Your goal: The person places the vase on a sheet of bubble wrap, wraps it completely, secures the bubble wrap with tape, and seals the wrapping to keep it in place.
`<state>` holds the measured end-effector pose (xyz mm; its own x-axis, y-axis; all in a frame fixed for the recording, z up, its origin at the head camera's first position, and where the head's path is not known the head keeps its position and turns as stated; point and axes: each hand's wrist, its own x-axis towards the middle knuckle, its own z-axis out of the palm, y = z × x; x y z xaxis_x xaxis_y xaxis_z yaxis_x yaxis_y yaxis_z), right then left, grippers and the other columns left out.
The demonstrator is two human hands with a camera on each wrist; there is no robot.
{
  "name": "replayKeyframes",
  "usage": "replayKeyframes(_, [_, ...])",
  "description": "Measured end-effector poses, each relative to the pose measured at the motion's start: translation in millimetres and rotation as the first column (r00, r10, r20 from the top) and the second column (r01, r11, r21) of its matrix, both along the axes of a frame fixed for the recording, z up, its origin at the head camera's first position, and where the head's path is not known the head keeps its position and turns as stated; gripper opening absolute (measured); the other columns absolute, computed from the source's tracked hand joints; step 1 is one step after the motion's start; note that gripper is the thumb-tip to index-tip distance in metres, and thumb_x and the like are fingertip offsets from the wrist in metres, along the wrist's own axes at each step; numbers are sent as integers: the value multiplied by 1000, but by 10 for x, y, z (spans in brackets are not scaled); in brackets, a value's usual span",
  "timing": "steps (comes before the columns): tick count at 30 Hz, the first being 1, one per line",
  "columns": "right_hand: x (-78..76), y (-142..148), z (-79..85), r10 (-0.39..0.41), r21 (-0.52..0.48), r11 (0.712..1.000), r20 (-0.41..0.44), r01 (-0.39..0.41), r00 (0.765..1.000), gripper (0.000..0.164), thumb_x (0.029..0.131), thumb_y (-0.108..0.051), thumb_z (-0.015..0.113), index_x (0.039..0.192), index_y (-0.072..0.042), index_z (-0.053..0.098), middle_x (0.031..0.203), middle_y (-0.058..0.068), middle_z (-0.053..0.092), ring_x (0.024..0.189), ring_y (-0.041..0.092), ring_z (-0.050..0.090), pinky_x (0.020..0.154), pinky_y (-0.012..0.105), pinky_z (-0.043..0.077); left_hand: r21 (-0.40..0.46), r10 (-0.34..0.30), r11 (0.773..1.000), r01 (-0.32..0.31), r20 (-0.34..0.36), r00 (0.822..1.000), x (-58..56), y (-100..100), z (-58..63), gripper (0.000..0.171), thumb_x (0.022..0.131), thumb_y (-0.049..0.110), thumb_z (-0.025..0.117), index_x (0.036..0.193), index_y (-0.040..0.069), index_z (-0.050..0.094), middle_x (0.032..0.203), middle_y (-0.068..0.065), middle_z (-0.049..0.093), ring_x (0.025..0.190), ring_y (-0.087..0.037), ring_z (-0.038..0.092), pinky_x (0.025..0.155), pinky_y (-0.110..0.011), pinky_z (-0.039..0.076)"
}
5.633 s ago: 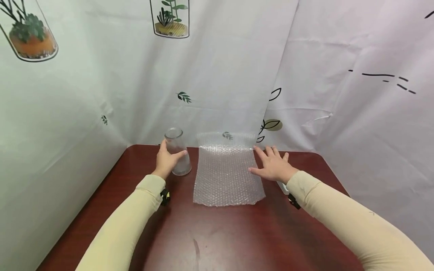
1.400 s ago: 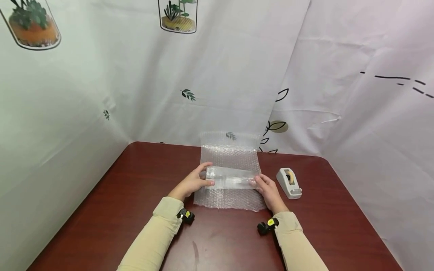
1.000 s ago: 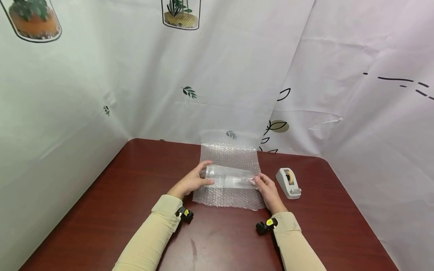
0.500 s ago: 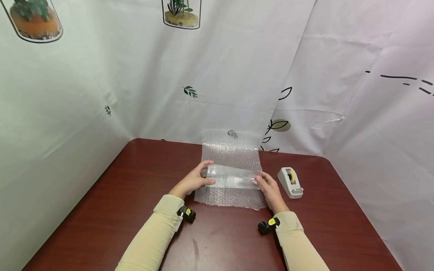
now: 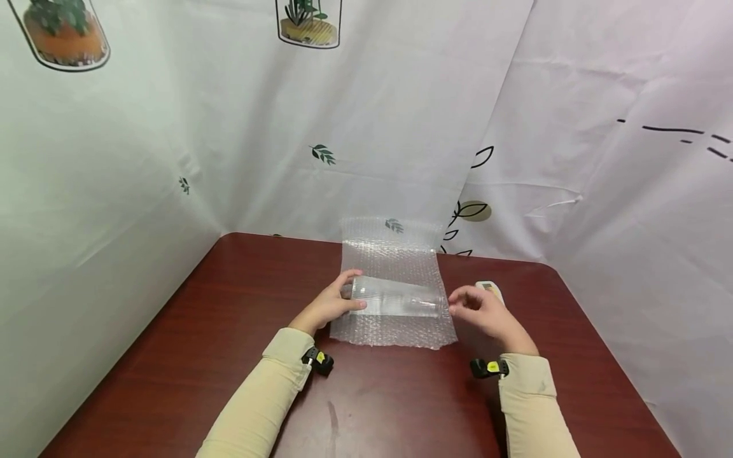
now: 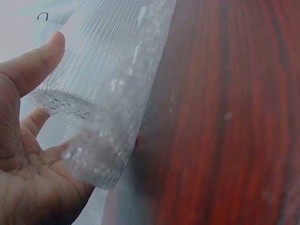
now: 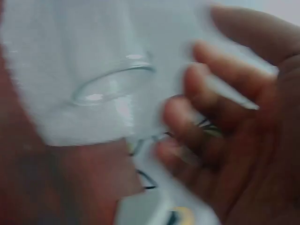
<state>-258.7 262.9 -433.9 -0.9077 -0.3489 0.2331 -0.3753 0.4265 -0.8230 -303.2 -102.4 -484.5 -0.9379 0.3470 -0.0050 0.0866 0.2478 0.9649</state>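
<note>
A clear ribbed glass vase [image 5: 395, 298] lies on its side across a sheet of bubble wrap [image 5: 392, 261], mouth to the right. My left hand [image 5: 326, 306] grips its thick base end, thumb on the near side and fingers behind; the left wrist view shows the ribbed base [image 6: 61, 104] between them, with the wrap's edge [image 6: 105, 154] beside the palm. My right hand [image 5: 487, 312] is just off the vase's mouth, fingers loosely bent around nothing. In the right wrist view, the round rim [image 7: 112, 86] rests over the wrap, apart from the blurred fingertips [image 7: 178, 115].
Behind my right hand stands a white tape dispenser [image 5: 489, 288], partly hidden by it. The dark red table [image 5: 378, 401] ends at a white printed curtain [image 5: 258, 127], and the wrap's far end leans up against it.
Earlier my left hand held the vase upright at the left; it was then laid on the wrap. In the last half second my right hand let go of the mouth end and moved right.
</note>
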Motion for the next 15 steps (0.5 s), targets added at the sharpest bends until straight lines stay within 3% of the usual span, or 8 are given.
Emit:
replayKeyframes(2, [44,23,70,88,115,989,88,-98,992,24,87,-3,75,107,5,64,79,3,56,70,10,52,63,25,46,-5,-1,1000,1,-1,1000,2,1,0,74,90,17,78,153,19,38,162,-17,26,138,-44,42,86,-45,53])
replayKeyframes(4, [79,18,117,106,217,966,164,-141,981,26,85,-4,76,106,4,63,76,1,53,69,11,50,62,26,45,-3,-4,1000,4,-3,1000,1,4,0,74,90,17,77,152,19,38,162,-17,26,139,-45,41,88,-47,53])
replayKeyframes(6, [84,-5,129,78,302,945,168,-127,983,27,84,-7,77,105,2,62,74,1,52,68,13,49,62,27,43,-3,-5,1000,5,-6,1000,-3,7,0,73,90,17,77,152,19,38,162,-17,26,139,-46,41,89,-48,53])
replayKeyframes(8, [63,-37,105,14,311,948,145,-59,989,32,84,-11,78,108,2,60,78,4,53,70,16,50,63,29,43,-5,-6,1000,6,-6,1000,-4,10,3,73,90,17,77,152,19,39,162,-17,27,138,-45,42,89,-47,53])
replayKeyframes(11, [-31,-72,-19,-58,174,984,114,37,992,47,87,-11,77,125,4,54,100,19,58,88,29,60,72,27,47,-16,0,1000,-1,-5,1000,0,11,19,73,89,18,78,151,20,39,161,-16,28,133,-43,47,83,-43,54])
replayKeyframes(13, [-107,-88,-149,-36,-3,999,147,37,988,61,89,-5,74,141,6,42,127,32,53,114,42,58,81,26,49,-23,1,1000,-1,-5,1000,6,11,29,74,89,18,78,152,21,39,161,-15,29,130,-41,50,77,-40,53])
replayKeyframes(15, [-174,-101,-311,26,-181,983,216,14,976,74,91,2,69,152,5,29,146,36,38,131,48,47,88,25,50,-25,0,1000,0,-5,1000,16,12,28,74,89,19,78,152,20,39,161,-16,28,128,-40,51,73,-38,53])
